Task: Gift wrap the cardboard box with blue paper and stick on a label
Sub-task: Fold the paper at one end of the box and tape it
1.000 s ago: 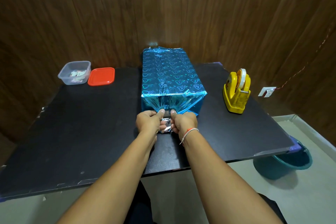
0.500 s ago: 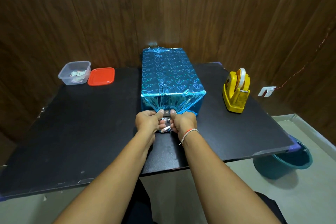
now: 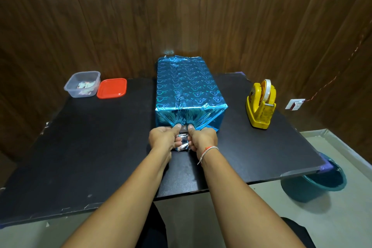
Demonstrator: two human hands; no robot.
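A: Where is the box (image 3: 186,86) sitting?

B: It is standing on the black table (image 3: 90,143), near the middle and toward the far edge, its long side running away from the person. Shiny blue paper (image 3: 201,116) printed with hearts is covering the top and the sides that are showing.

A: And what are the hands doing?

B: Both are working at the near end of the box. The left hand (image 3: 164,139) is curling its fingers round the loose flap of paper hanging below that end, with its thumb pressing up against the gathered paper. The right hand (image 3: 203,140) is doing the same just beside it, thumb up, fingers gripping the flap. The silver underside of the paper is showing between the two hands.

A: Is the paper lying flat there?

B: No, it is bunching into creases that are fanning out from the two thumbs.

A: What else is lying on the table?

B: A yellow tape dispenser (image 3: 260,104) is standing to the right, well apart from the box. On the far left a clear plastic tub (image 3: 82,84) is holding some small printed pieces, and its red lid (image 3: 112,88) is lying just beside it. A teal bucket (image 3: 314,184) is sitting on the floor under the right corner. A thread band (image 3: 208,150) is circling the right wrist.
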